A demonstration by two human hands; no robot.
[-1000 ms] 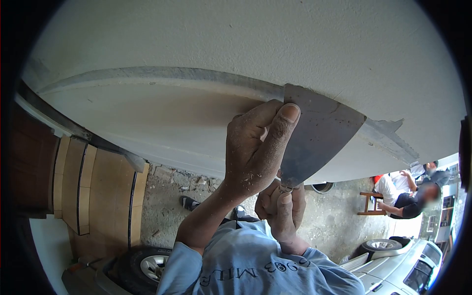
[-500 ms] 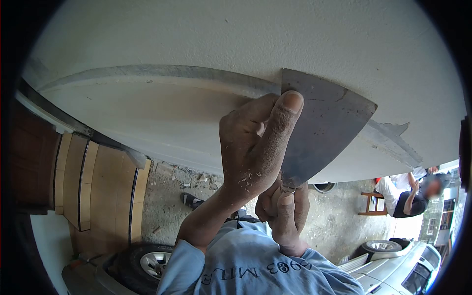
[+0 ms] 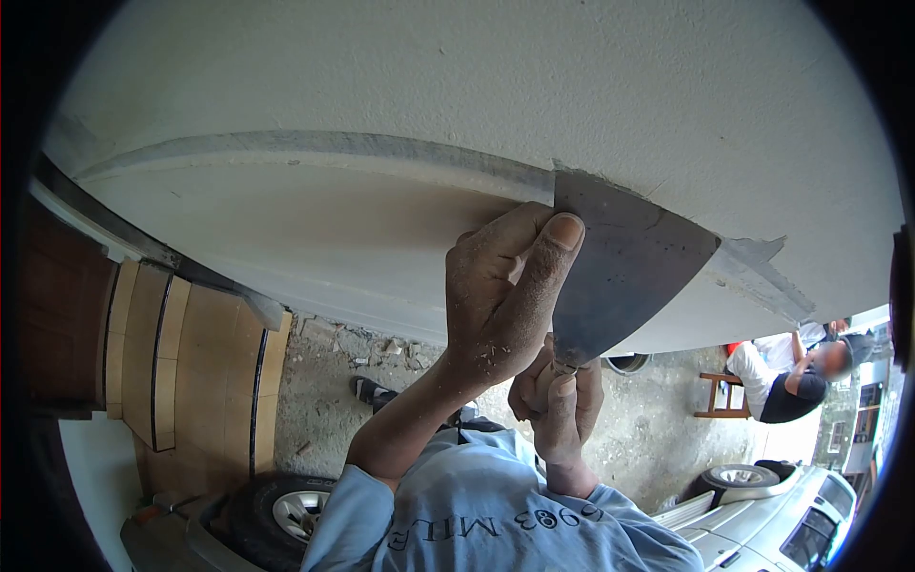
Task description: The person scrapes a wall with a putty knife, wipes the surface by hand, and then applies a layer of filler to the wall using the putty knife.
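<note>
A wide metal putty knife [image 3: 629, 257] lies with its blade edge against a pale rough surface [image 3: 334, 67]. My left hand [image 3: 505, 286] is closed at the blade's left edge, thumb on the near face; its other fingers are mostly hidden. Lower down, my right hand [image 3: 562, 410] is closed around the handle, which is largely concealed by the fingers. A smooth grey strip [image 3: 381, 151] curves along the surface to the left of the blade. To the right is a ragged grey patch [image 3: 758, 262]. Pale dust coats my left hand.
Tan tiled steps [image 3: 214, 372] rise at the left. A car wheel [image 3: 295, 510] is at the lower left. Another person [image 3: 786, 372] sits near a wooden stool [image 3: 722, 396] at the right, above a silver vehicle [image 3: 782, 520]. Rubble lies along the concrete floor [image 3: 658, 410].
The putty knife has shifted down in the view, its blade edge now meeting the grey strip. My left hand has moved down and slightly right with it; my right hand has shifted slightly.
</note>
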